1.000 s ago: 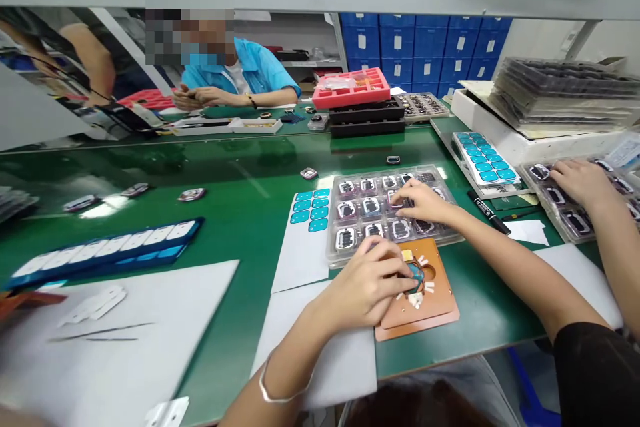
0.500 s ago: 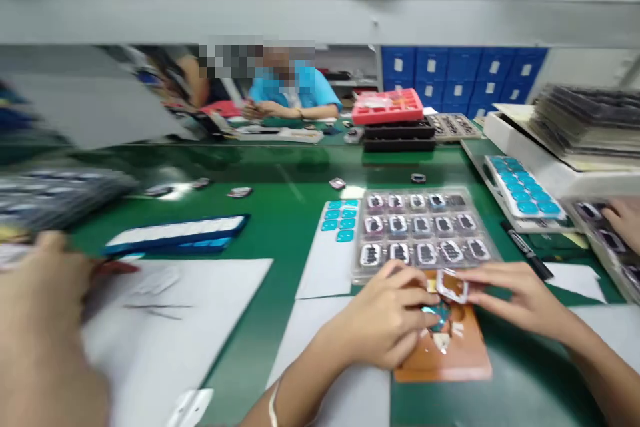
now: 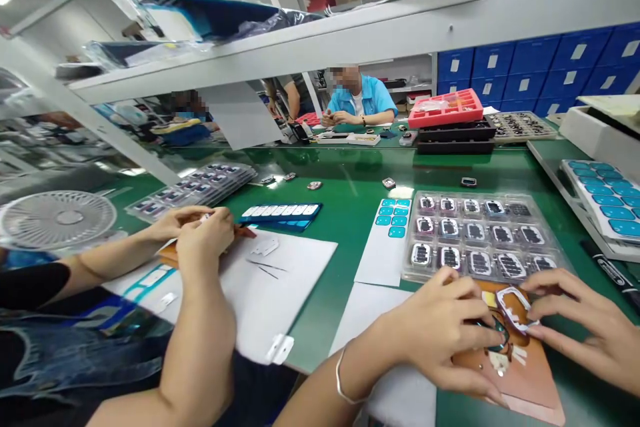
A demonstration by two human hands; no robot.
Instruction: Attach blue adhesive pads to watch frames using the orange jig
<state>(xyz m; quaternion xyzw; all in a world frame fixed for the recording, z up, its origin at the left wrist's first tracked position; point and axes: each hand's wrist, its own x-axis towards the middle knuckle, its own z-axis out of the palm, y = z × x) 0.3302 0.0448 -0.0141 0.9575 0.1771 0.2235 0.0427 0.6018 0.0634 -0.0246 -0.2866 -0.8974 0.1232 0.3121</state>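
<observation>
The white-rimmed frame (image 3: 506, 312) was clamped by the right hand (image 3: 585, 320), thumb opposing fingers, over the orange board (image 3: 530, 380). The left hand (image 3: 440, 330) touched a teal piece (image 3: 500, 337), partly covering it; clamping could not be determined. The board's far edge adjoined the clear tray (image 3: 553, 247). Leftward, green tabletop (image 3: 327, 307) separated white sheet (image 3: 375, 267) from white mat (image 3: 300, 273).

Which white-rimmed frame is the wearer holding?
The frame pinched in the right hand, over the orange plate; those in the clear tray sit in pockets, unheld.

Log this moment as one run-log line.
Left hand: touching glossy part on orange fixture | Right hand: holding pale-edged frame | Clear tray: beyond fixture
</observation>
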